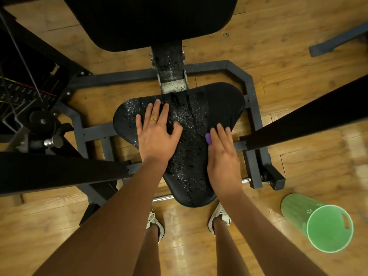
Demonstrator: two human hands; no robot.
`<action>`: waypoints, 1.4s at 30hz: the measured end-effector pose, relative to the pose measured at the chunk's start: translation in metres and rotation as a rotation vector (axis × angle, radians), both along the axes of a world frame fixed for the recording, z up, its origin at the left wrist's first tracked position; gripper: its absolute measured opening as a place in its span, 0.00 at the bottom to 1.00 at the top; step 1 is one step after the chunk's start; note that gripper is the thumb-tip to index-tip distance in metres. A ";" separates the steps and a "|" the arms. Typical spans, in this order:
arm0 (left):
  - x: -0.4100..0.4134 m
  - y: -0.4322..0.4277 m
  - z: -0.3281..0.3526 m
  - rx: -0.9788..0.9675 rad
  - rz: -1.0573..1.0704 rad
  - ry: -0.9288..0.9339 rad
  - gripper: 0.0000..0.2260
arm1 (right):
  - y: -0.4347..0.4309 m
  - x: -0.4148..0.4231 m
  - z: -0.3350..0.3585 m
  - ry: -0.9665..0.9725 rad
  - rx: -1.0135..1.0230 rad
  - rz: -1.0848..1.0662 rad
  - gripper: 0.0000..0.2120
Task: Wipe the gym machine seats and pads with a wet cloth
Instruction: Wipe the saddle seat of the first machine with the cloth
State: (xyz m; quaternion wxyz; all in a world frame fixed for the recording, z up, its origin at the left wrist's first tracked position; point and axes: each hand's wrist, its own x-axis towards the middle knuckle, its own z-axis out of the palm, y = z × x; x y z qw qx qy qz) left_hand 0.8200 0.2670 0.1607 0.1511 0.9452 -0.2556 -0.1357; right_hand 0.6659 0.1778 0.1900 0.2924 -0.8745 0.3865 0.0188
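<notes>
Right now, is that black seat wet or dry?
Wet: glistening droplets cover the seat on its left and middle, around the left hand; its right corner shows none.

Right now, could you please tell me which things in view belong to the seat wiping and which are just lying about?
For the job: wet seat; back pad; purple item peeking from under the right hand; left hand flat on the seat.
Lying about: green bin on the floor; weight stack.

A green plastic bin point(294, 208) (flower cut-outs in its wall) stands on the wooden floor point(298, 62) at lower right; a weight stack point(20, 94) sits far left.
</notes>
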 end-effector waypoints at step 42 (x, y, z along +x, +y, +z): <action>0.040 0.016 -0.009 0.077 0.212 0.002 0.28 | 0.081 -0.052 0.021 -0.058 0.065 -0.064 0.22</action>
